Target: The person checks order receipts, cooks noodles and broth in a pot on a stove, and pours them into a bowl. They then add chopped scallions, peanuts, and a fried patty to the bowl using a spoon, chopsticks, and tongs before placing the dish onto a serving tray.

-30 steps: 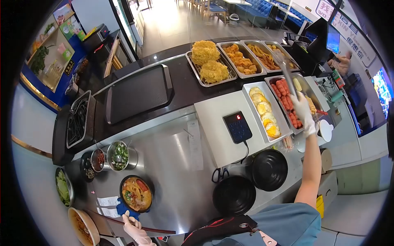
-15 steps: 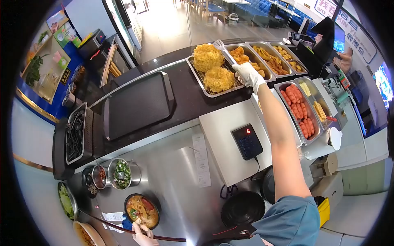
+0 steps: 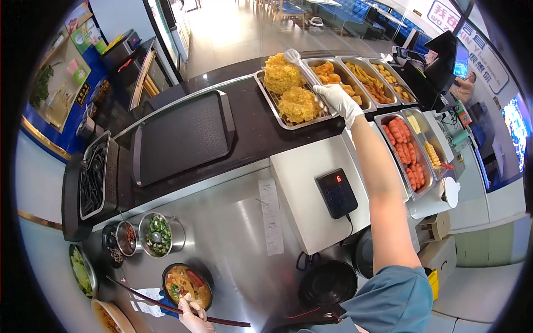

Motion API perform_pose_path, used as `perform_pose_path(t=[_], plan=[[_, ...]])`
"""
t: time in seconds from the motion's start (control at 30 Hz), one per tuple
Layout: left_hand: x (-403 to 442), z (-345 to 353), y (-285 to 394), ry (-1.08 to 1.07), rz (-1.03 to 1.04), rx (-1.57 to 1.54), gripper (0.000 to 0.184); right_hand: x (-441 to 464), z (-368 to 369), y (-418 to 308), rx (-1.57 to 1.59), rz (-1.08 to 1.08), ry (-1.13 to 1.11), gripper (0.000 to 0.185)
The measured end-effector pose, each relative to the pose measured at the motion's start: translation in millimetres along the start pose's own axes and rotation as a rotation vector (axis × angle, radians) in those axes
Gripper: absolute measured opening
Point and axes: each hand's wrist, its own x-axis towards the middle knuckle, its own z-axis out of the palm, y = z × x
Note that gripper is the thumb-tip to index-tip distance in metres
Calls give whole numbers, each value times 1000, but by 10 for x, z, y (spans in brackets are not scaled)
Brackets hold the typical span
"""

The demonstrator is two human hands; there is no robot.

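Note:
My right hand [image 3: 340, 103], in a white glove, is closed around metal tongs [image 3: 302, 69]. The tongs reach across a wire-racked tray [image 3: 281, 123] that bears two large golden fried cutlets [image 3: 298, 105]. Low in the view my left hand [image 3: 194, 317], also gloved, grips a pair of long dark chopsticks [image 3: 230, 322]. These slant past the near side of a black bowl [image 3: 209, 277] of soup with noodles, red slices and chopped greens. The left fingers are at the bowl's near rim; whether they touch it I cannot tell.
Trays of fried snacks [image 3: 371, 83] and sausages [image 3: 408, 152] line the right. A black tray [image 3: 183, 139] lies on the counter. Chopped scallions [image 3: 157, 233] fill a steel pot. A keypad device [image 3: 337, 193], a receipt [image 3: 271, 222] and black bowls [image 3: 327, 283] are nearby.
The view has shifted slightly, so the counter items sit a little differently in frame. Both hands keep their grips, and the tongs stay over the cutlet tray.

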Motion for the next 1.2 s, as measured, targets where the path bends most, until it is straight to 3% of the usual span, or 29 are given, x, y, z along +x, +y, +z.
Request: perform_pose_path(t=[0.43,0.73,0.83,0.9,0.93,0.97,1.0,1.03,1.2], plan=[[52,-156,-8,43,-12,-28,23,-47,315,-120,-247,-242,237,26],[85,-378,18,91,18,-70,24,-478,483,-419,-350,-293,175,29],[161,-554,-34,121,-11,-95,23,-941,668,-653,-367,-257,133,34],[134,-680,-2,117,-32,-110,20,-1018,711,-534,-409,-409,128,38],[115,-721,18,137,-32,-123,17,-1267,843,-640,-392,-309,122,40],[29,-725,97,103,9,-129,17,-1515,988,-736,-420,-344,91,40],[17,-792,108,130,-14,-163,18,-1637,1072,-682,-273,-300,20,37],[120,-1004,-86,103,54,-165,21,-1816,1201,-721,-265,-277,-43,35],[148,-1556,-379,154,11,-313,23,-2907,1872,-646,-299,-168,-181,39]])
